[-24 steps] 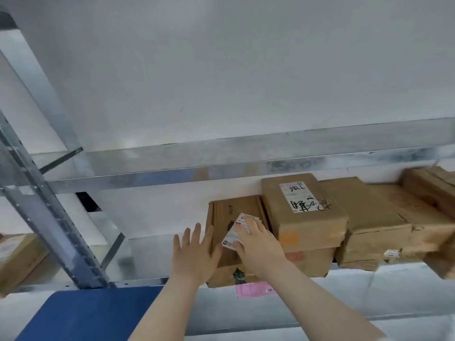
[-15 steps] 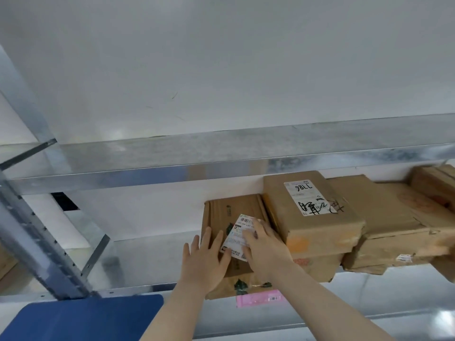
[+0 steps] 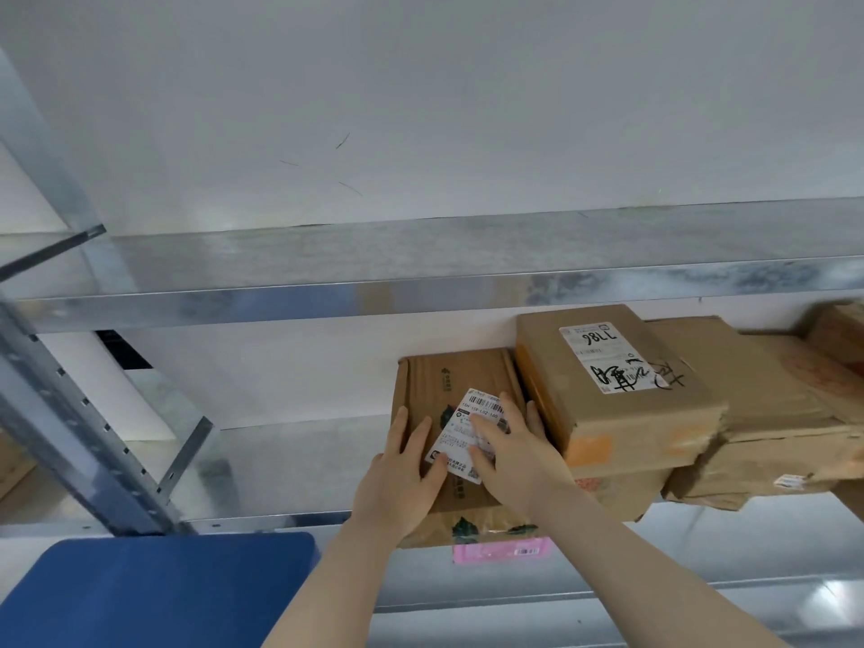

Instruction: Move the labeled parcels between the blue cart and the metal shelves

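Note:
A flat brown parcel (image 3: pixel 460 376) with a white barcode label (image 3: pixel 470 430) lies on the metal shelf (image 3: pixel 290 460), its front edge over the shelf's lip. My left hand (image 3: pixel 402 479) lies flat on its left part with straight fingers. My right hand (image 3: pixel 512 456) presses flat on the label and the parcel's right part. Right beside it sits a taller parcel (image 3: pixel 622 404) marked 7786 with handwriting. A corner of the blue cart (image 3: pixel 154 596) shows at the bottom left.
More brown parcels (image 3: pixel 771 413) are stacked to the right on the same shelf. A pink label (image 3: pixel 500 551) sticks to the shelf's front edge. The upper shelf beam (image 3: pixel 421 273) runs overhead. A slanted metal upright (image 3: pixel 70 413) stands at the left.
The view has shifted right and closer. Both hands have slid a little further onto the flat parcel, still flat on it.

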Motion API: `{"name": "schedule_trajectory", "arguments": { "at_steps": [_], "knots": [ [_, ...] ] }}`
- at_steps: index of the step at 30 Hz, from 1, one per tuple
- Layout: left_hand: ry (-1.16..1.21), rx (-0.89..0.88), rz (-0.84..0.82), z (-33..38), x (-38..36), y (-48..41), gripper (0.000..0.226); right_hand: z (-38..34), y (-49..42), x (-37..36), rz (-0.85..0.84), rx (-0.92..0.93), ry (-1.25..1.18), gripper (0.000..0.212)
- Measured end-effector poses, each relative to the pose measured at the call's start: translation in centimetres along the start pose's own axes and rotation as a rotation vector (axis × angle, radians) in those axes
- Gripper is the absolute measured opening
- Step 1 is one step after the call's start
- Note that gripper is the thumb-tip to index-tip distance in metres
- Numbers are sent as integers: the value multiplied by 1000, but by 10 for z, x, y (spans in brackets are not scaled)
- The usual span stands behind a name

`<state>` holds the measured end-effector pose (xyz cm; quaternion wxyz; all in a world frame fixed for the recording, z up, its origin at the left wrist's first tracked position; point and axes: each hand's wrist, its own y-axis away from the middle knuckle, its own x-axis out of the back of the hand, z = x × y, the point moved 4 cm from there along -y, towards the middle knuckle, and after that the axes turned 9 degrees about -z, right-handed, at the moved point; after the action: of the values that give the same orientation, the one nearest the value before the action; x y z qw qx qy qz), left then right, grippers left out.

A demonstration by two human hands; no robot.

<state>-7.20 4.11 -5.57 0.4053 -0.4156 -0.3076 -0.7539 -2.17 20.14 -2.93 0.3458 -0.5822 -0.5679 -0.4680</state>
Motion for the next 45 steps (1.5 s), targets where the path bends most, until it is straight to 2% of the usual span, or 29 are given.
{"name": "schedule_trajectory", "arguments": {
  "at_steps": [10,14,17,22,26,30,33,36,40,45],
  "knots": [
    [-38,3,99,-2,-3,13,62,-4,13,1,84,-4,-59,47],
    [-41,39,122,-5,11,35,62,-16,21,4,85,48,-56,50],
    [-42,108,174,-14,37,75,62,-49,31,9,89,160,-50,50],
    [-42,393,358,-48,88,194,59,-154,60,-3,85,478,-77,49],
    [-19,724,504,-92,95,336,58,-270,116,-53,-95,796,-124,50],
    [16,1066,614,-117,66,498,60,-369,228,-114,-291,1106,-155,47],
    [49,1250,687,-118,34,602,60,-415,316,-152,-400,1285,-126,46],
    [86,1371,733,-119,-1,678,60,-442,388,-190,-508,1379,-96,46],
    [166,1424,701,-146,-45,740,60,-461,443,-249,-608,1396,-16,48],
    [221,1434,626,-191,-69,770,61,-484,458,-296,-608,1361,38,47]
  ]
}}
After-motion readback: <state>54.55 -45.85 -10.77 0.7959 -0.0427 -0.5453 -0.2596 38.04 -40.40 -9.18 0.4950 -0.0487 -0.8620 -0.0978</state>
